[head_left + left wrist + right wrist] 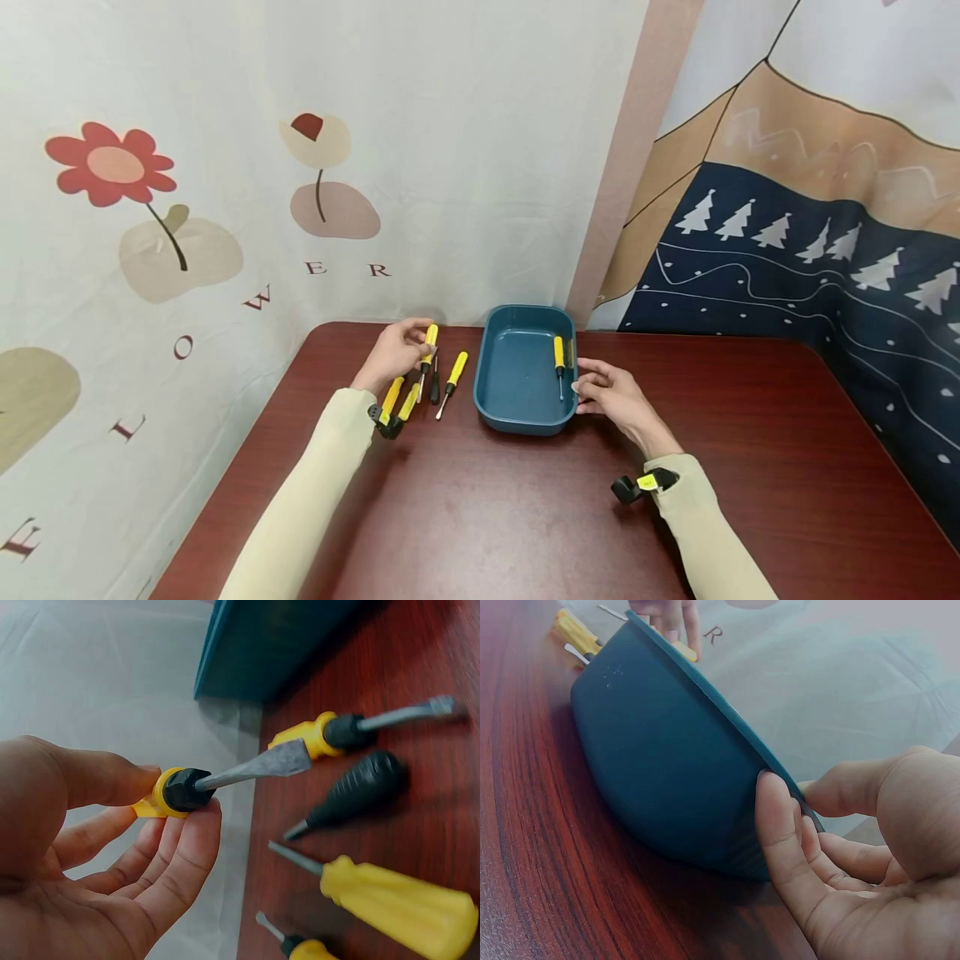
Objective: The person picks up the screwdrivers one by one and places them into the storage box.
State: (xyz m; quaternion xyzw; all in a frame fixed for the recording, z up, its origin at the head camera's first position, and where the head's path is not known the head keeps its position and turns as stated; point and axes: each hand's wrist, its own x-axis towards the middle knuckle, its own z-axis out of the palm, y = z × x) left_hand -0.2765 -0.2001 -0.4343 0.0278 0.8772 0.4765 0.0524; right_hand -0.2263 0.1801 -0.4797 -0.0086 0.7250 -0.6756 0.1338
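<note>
My left hand (393,354) pinches a yellow-and-black screwdriver (430,340) by its handle, the flat metal blade pointing down over the table. In the left wrist view, thumb and fingers close around the handle near the black collar (186,789). My right hand (617,397) grips the right rim of a blue plastic bin (525,427), with digits on both sides of the edge in the right wrist view. Inside the bin, a yellow screwdriver (558,353) leans along the right wall. Between the left hand and the bin lies another yellow-and-black screwdriver (455,370).
Under and beside the left hand lie a black-handled screwdriver (435,388), a yellow-handled one (397,904) and another yellow-handled one (392,395). The dark red wooden table (480,517) meets a printed curtain (465,208) at its back edge, close behind the bin.
</note>
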